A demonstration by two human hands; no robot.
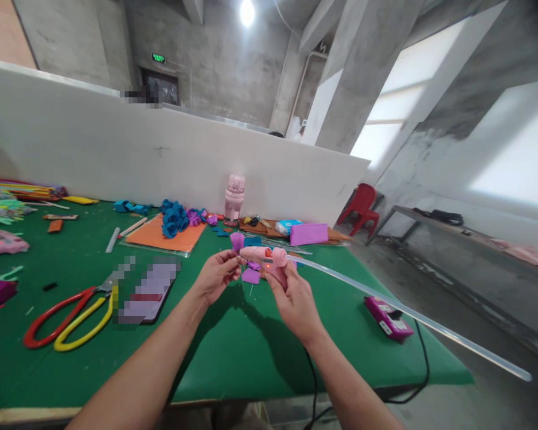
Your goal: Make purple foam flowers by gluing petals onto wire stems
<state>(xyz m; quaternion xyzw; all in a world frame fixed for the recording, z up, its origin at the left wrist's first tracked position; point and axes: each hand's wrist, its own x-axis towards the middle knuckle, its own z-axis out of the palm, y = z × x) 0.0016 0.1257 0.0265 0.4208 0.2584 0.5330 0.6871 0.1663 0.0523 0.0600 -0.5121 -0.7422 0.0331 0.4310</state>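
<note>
My right hand (296,295) is wrapped round a pink hot glue gun (269,257), its nozzle pointing left and a small orange light lit on its body. A long clear glue stick (407,310) sticks out from its back end. My left hand (217,276) pinches a small purple paper piece (237,241) close to the nozzle; whether the two touch I cannot tell. Below the glue gun, purple paper scraps (251,276) lie on the green table (233,352).
Scissors (85,316) with red and yellow handles and a phone (150,292) lie left of my hands. Behind are an orange sheet (164,236), blue paper flowers (174,218) and a pink bottle (234,200). A magenta box (388,319) and a black cable (424,364) are at right.
</note>
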